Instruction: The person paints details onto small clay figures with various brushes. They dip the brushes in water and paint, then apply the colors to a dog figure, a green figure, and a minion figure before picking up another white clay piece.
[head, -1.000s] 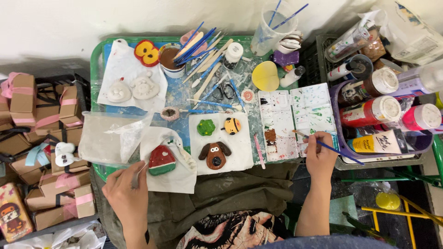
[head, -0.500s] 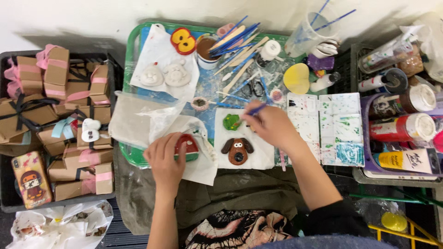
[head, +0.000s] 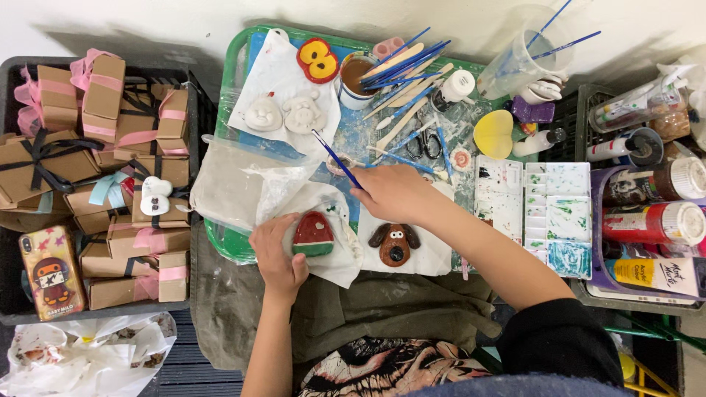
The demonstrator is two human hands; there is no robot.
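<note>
Pinching grip of the right hand (head: 393,192) holds a thin blue paintbrush (head: 337,159), its tip slanting up and to the left over the green tray (head: 234,73). Left hand (head: 277,254) curls around the left edge of a watermelon-slice figure (head: 312,234), red above and green below, which lies on white paper (head: 334,261) at the tray's front edge. Just right of it sits a brown dog-head figure (head: 394,243). 2 unpainted white figures (head: 283,114) rest on paper farther back, near a red and yellow number piece (head: 318,59). White paint palettes (head: 544,206) lie to the right, paint bottles (head: 654,220) beyond them.
</note>
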